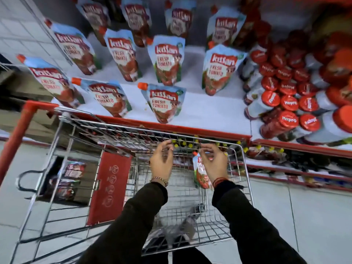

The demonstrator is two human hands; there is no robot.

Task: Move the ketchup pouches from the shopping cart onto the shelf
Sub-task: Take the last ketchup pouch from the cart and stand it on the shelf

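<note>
The right hand (214, 164) half hides a red-and-white ketchup pouch (200, 175); its grip is unclear. The left hand (162, 162) hangs loosely curled, empty, above the wire shopping cart (245, 168), near the white shelf (209, 111).

A shop aisle, a supermarket by the look of it: beyond the hands, a white shelf (209, 111) with a red edge carries rows of Kissan ketchup pouches (167, 60), red-capped Mapro bottles (289, 103) to their right, and a wire shopping cart (118, 130) beneath them.

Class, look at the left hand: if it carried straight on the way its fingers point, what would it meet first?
Probably the far rim of the shopping cart, just beyond the left hand; depth is hard to judge.
</note>
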